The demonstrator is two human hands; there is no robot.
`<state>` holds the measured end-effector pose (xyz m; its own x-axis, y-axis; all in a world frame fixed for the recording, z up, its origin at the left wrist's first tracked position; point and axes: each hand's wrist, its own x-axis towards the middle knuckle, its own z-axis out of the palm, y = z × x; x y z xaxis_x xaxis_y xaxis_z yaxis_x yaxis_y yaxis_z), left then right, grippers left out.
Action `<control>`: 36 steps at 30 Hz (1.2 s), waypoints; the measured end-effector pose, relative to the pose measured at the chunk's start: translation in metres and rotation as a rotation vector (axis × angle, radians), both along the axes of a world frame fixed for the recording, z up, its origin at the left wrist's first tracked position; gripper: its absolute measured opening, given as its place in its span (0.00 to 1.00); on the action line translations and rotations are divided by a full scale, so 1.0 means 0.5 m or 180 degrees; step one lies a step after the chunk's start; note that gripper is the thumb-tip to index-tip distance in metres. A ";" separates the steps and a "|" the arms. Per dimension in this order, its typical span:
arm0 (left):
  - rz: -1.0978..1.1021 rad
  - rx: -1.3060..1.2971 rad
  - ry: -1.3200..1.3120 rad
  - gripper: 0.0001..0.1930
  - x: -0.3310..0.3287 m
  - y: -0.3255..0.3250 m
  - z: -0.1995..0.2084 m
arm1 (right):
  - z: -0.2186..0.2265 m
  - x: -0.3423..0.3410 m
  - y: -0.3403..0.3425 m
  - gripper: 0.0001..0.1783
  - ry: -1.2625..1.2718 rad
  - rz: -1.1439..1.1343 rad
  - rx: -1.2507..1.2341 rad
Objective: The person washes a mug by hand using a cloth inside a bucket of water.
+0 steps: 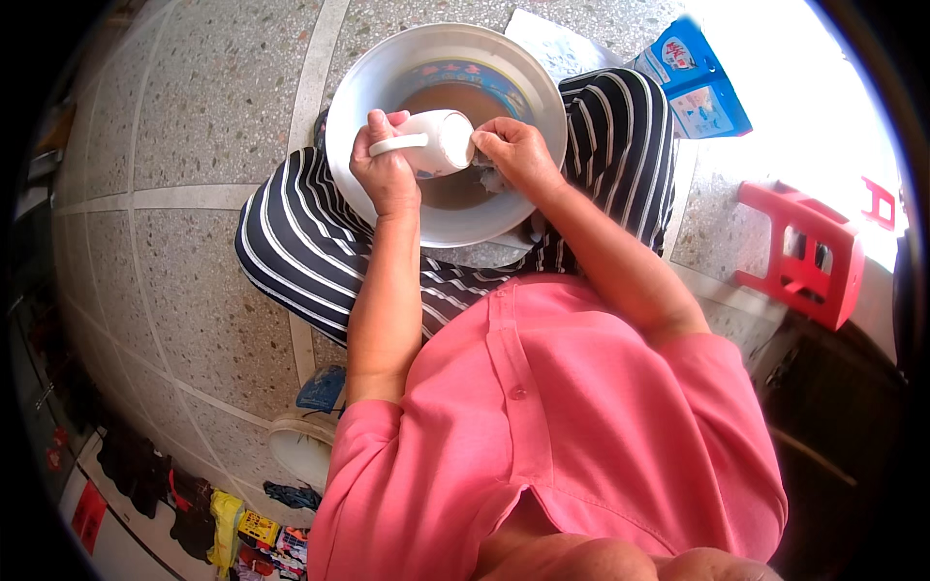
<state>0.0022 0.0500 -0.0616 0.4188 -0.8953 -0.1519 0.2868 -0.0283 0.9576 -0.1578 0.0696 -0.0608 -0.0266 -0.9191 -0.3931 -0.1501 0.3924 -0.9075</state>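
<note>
A white mug [438,142] is tilted on its side over a large pale basin [351,145], its base turned to the right and its handle toward me. My left hand [386,165] is closed around the mug's left part, with the thumb up by the rim end. At the base, the fingers of my right hand [518,155] are pinched together. From under them hangs a greyish crumpled rag [491,178], partly hidden by the hand. Brownish water [460,100] lies in the bottom of the basin, below the mug.
The basin stands between my knees, in striped trousers [310,247]. A blue packet [693,82] is beyond my right knee, beside a white sheet [552,44]. A red plastic stool [809,252] lies tipped at the right. Behind my left side is a round whitish container [300,447].
</note>
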 end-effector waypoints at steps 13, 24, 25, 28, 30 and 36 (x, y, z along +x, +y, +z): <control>-0.0081 0.0879 0.0232 0.21 -0.013 -0.015 -0.029 | -0.022 -0.002 0.002 0.20 -0.1234 -0.0281 -0.0660; -0.0518 0.1363 0.1169 0.21 -0.005 -0.014 -0.058 | 0.070 -0.012 -0.017 0.15 0.1487 0.1042 -0.3126; -0.0607 0.1370 0.1258 0.21 -0.002 -0.009 -0.060 | 0.081 -0.004 -0.019 0.15 0.1560 0.0989 -0.3358; -0.0870 0.1230 0.1569 0.21 0.000 -0.009 -0.058 | 0.072 0.011 -0.036 0.15 0.1532 0.1021 -0.3653; -0.1051 0.1093 0.1779 0.21 0.000 -0.010 -0.058 | 0.056 0.020 -0.042 0.12 0.0678 0.1285 -0.3259; -0.0940 0.0854 0.1455 0.22 -0.013 0.009 -0.013 | 0.029 0.050 -0.065 0.04 0.0066 0.0017 -0.1168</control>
<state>-0.0045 0.0544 -0.0684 -0.0026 -0.8693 -0.4942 0.6107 -0.3928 0.6876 -0.1328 0.0371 -0.0465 -0.0259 -0.9990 -0.0366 -0.1712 0.0405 -0.9844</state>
